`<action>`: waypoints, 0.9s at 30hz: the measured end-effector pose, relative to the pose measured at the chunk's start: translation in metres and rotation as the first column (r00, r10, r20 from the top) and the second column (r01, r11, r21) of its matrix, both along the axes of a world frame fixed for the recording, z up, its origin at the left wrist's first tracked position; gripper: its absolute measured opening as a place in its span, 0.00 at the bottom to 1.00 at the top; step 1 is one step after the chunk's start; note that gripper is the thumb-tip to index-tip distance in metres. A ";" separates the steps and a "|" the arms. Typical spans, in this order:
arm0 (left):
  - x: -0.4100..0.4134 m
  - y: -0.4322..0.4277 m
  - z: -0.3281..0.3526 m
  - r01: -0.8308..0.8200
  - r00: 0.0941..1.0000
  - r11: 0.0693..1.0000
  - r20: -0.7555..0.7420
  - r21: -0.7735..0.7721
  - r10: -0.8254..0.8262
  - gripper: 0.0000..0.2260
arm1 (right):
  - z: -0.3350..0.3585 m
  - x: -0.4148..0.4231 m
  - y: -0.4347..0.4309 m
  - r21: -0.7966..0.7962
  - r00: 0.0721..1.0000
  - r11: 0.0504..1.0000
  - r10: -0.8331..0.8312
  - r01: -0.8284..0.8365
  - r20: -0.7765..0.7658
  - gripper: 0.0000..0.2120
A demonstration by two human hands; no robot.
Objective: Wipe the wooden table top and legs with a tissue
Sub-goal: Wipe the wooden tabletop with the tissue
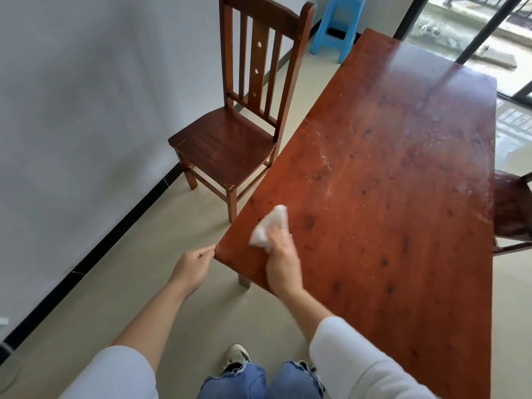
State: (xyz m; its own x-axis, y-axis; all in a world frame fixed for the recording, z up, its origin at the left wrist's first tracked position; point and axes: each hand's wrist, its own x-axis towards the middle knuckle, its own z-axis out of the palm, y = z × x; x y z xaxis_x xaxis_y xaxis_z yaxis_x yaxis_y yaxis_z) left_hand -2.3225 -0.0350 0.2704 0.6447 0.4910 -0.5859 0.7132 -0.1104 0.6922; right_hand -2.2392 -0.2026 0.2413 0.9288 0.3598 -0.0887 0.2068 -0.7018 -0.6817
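Head view: the right hand (pixel 283 262) grips a crumpled white tissue (pixel 269 226) and presses it on the wooden table top (pixel 388 197) close to the near left corner. The left hand (pixel 193 267) holds nothing, its fingers loosely curled with the tips just at that corner's edge. Pale specks and smears (pixel 325 165) lie over the middle and far stretch of the top, so I judge the wiping barely begun, with most of the surface left to do, and also the legs, of which only one leg (pixel 244 280) shows under the corner.
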 end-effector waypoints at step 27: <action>0.127 -0.026 0.006 0.329 0.942 0.895 -0.172 0.301 -0.288 0.21 | 0.017 0.181 -0.130 -0.091 0.727 0.732 -0.682 0.675 -0.087 0.23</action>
